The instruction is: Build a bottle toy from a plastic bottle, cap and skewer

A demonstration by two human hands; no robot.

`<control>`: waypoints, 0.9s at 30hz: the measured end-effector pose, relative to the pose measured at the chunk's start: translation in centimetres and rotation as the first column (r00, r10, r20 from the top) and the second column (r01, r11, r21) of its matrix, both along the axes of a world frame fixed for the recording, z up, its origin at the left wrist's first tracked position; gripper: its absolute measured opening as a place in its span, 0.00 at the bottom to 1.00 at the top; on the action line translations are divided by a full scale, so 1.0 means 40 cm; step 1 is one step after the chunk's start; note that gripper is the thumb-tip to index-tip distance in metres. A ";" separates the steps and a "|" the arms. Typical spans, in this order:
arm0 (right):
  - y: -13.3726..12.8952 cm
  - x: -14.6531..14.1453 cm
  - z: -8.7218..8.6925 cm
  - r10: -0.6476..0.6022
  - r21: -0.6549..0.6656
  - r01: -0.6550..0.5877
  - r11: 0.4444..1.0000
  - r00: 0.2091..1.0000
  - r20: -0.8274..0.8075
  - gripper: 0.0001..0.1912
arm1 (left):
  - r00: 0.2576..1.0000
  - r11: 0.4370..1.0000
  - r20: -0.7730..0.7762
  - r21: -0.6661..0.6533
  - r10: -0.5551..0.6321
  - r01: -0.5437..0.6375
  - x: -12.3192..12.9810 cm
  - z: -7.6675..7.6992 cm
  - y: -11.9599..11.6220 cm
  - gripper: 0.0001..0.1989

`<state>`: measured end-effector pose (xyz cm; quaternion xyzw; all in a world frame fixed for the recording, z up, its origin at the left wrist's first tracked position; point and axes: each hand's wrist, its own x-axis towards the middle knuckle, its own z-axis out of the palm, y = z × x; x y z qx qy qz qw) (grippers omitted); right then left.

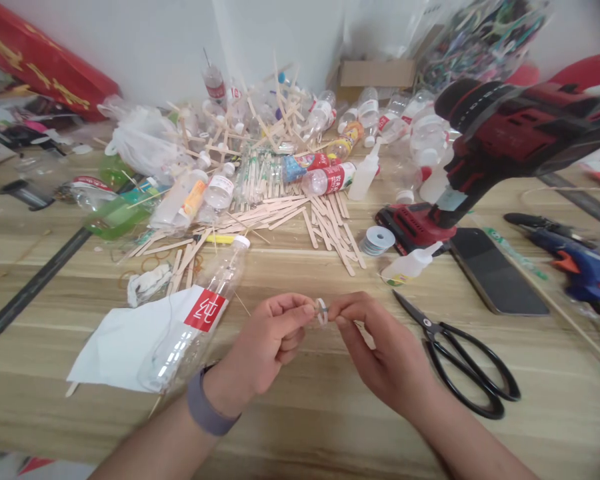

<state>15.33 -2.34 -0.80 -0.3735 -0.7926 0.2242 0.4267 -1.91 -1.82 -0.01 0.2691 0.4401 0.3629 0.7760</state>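
A small white ring, like a bottle-cap collar, is held upright between my two hands over the table. My left hand pinches at its left side, fingers curled. From the right, my right hand pinches close to the ring, where a thin dark piece shows at its middle. The fingertips hide what exactly each hand grips. To the left lies a clear plastic bottle with a red label, on a white paper sheet. Black-handled scissors rest beside my right hand.
Wooden craft sticks and plastic bottles are piled at the back. A red-black cordless drill stands at the right, near a spool, a glue bottle, a phone and a blue glue gun.
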 end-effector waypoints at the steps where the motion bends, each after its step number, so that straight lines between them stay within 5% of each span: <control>1: 0.000 0.001 -0.001 -0.001 -0.008 0.001 1.000 1.000 0.000 0.10 | 1.000 1.000 0.004 0.009 0.000 0.000 -0.001 -0.002 0.000 0.11; 20: 0.005 -0.001 -0.015 -0.028 -0.029 0.028 0.999 1.000 0.007 0.09 | 0.998 0.998 -0.043 0.037 0.044 -0.042 0.006 -0.007 -0.002 0.11; 27: 0.006 0.008 -0.007 0.007 -0.235 -0.068 0.970 0.968 -0.249 0.08 | 0.995 0.997 -0.067 0.026 0.074 -0.072 0.006 -0.016 0.003 0.12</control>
